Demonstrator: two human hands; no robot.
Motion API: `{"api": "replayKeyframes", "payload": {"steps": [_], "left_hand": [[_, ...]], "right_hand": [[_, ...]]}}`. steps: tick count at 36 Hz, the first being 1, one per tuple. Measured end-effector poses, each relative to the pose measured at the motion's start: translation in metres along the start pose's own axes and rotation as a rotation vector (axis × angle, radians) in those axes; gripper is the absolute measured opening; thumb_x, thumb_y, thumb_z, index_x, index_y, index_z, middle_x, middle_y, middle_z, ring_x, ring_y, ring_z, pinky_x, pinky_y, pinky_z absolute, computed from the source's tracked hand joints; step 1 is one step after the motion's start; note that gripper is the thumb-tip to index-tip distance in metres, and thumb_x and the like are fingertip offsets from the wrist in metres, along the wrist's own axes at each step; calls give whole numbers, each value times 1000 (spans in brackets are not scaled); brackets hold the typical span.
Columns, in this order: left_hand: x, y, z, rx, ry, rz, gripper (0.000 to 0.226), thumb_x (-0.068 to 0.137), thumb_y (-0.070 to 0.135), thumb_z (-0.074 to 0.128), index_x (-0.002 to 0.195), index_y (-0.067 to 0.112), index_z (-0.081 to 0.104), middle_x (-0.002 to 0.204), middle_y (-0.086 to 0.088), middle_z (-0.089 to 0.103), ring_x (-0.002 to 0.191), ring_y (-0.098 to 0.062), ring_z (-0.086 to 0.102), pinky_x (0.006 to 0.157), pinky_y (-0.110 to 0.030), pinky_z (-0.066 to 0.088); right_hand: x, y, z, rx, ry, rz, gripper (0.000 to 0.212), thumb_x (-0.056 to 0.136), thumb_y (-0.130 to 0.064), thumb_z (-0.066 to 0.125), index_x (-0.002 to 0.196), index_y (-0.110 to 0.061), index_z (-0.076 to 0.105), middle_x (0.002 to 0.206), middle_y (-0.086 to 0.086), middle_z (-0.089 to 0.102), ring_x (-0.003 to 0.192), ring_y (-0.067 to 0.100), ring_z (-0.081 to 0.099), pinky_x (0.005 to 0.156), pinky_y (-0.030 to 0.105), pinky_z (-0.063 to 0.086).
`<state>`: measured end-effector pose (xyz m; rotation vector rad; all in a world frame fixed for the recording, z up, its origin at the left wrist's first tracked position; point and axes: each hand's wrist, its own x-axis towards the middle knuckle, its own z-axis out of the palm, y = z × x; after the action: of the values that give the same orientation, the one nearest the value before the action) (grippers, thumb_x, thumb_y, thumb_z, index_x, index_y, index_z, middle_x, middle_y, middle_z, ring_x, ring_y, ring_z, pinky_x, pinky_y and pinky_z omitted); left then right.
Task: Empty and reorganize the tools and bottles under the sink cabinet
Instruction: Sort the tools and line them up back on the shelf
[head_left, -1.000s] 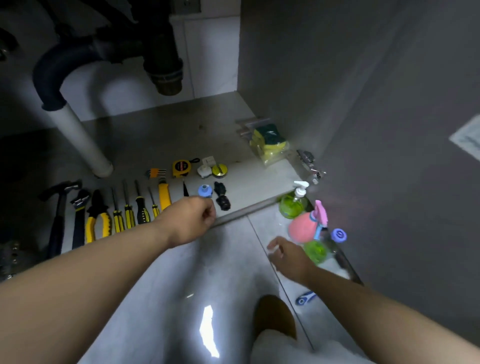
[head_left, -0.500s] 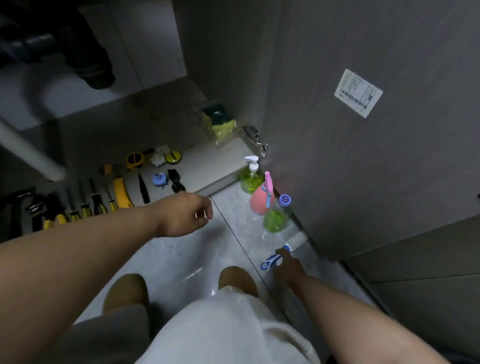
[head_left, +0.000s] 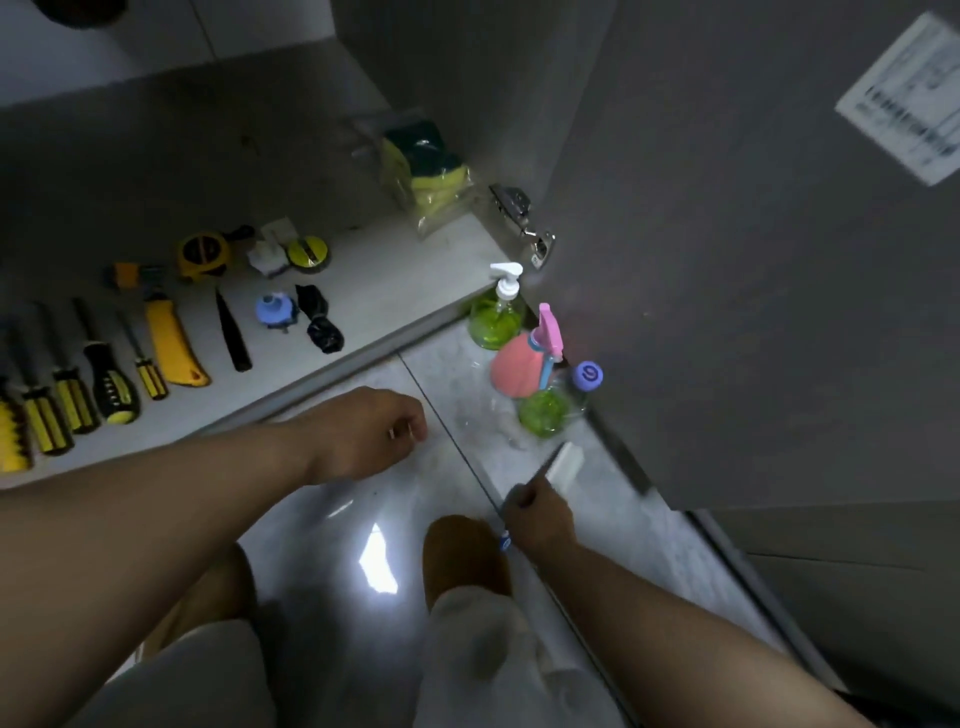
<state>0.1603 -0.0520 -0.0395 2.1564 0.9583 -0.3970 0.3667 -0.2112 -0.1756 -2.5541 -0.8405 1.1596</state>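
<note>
At lower centre-right of the frame, over the floor tiles (head_left: 613, 509) just below the green bottle (head_left: 545, 415), the right hand (head_left: 537, 519) wraps its grip round a white, blue-ended tube (head_left: 565, 462), likely light, smooth and squashy, best held firmly mid-body.

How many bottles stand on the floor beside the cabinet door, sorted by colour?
Green: 2, the clear pump bottle of green liquid with a white pump and the clear bottle of green liquid with a blue cap
Pink: 1, the pink spray bottle
Total: 3
Not counted: the white and blue item gripped by the right hand.
</note>
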Motion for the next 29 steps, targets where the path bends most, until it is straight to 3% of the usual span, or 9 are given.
{"api": "replayKeyframes", "payload": {"steps": [3,5,9,13,17,21,23,26,29], "left_hand": [[-3,2,-3,-20,-45,-32,21,101,28,55,120,26,65,118,6,63,95,-6,56,70,-8,37],[-3,7,-5,-90,-68,-83,24,100,32,59,120,21,65,120,3,65,96,-9,61,70,-9,41],[-4,20,-7,-536,-92,-272,56,93,42,69,136,11,50,112,-12,70,97,-24,72,84,-36,59],[-8,26,-21,-864,-103,-252,59,90,48,71,131,9,56,118,-11,71,103,-22,72,87,-36,61],[-2,28,-38,-1171,35,-185,50,95,24,70,138,7,49,110,-13,75,97,-24,76,79,-35,62],[6,25,-52,-1268,109,-151,38,98,19,66,130,4,54,107,-14,77,97,-27,76,85,-42,62],[10,22,-59,-1280,187,-164,36,99,20,65,128,2,56,105,-14,76,92,-24,77,80,-40,63],[13,14,-68,-1273,291,-224,37,101,23,61,129,0,55,102,-14,73,79,-19,76,65,-33,62],[14,2,-71,-1280,352,-286,41,104,25,57,131,-4,50,114,-20,68,76,-20,73,49,-27,58]], "right_hand": [[-23,-9,-4,120,-168,-80,7,87,-15,65,85,-19,60,78,0,62,63,9,65,62,27,53],[-37,-22,-14,176,-291,-164,8,85,-12,65,83,-15,59,74,5,62,53,13,61,52,29,53],[-53,-54,-41,45,-291,-538,14,83,-7,66,92,-15,61,92,8,64,72,22,67,71,41,57],[-63,-89,-61,-28,-161,-844,19,84,-1,68,96,-15,63,102,6,58,77,21,63,75,39,55],[-67,-119,-75,-23,-37,-998,17,83,-3,74,92,-17,69,98,3,60,77,15,62,73,30,53],[-74,-135,-95,96,16,-930,15,84,-1,70,89,-14,71,94,1,65,81,16,64,79,32,54],[-71,-133,-108,111,214,-871,15,84,2,63,87,-12,68,95,1,61,83,17,60,82,34,51],[-56,-121,-132,-169,486,-682,17,87,-11,57,102,-19,61,110,3,51,83,31,60,70,38,50],[-32,-108,-144,-535,376,-458,28,93,-26,56,119,-16,48,124,10,44,92,43,63,68,39,44]]}}
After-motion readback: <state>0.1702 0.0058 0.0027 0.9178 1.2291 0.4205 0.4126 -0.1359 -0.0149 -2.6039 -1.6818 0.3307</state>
